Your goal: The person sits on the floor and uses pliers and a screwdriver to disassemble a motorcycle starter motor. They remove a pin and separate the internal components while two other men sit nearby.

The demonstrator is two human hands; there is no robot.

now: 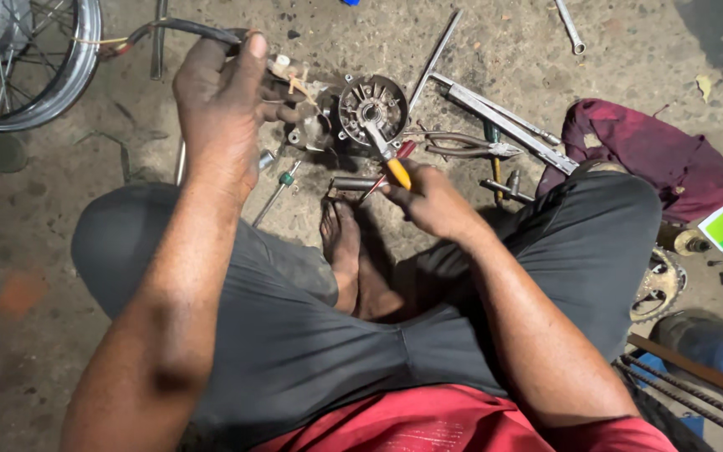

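two hands are working over the floor, the left hand [223, 109] and right hand [433, 199], while one round stator [371, 107], one yellow-handled screwdriver [392, 163], one pair of pliers [462, 146], one spoked wheel [31, 59], one maroon rag [658, 155] and one sprocket [658, 286] are lying about.

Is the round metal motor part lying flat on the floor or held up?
Held up: the left hand grips its wiring end, tilting the round metal part toward the camera while the right hand works a yellow-handled screwdriver into it.

Left hand [223, 100] raised, fingers curled in a closed grip, forearm reaching forward, right hand [433, 201] lower, fingers pinched shut, bare feet [349, 255] together between bent knees
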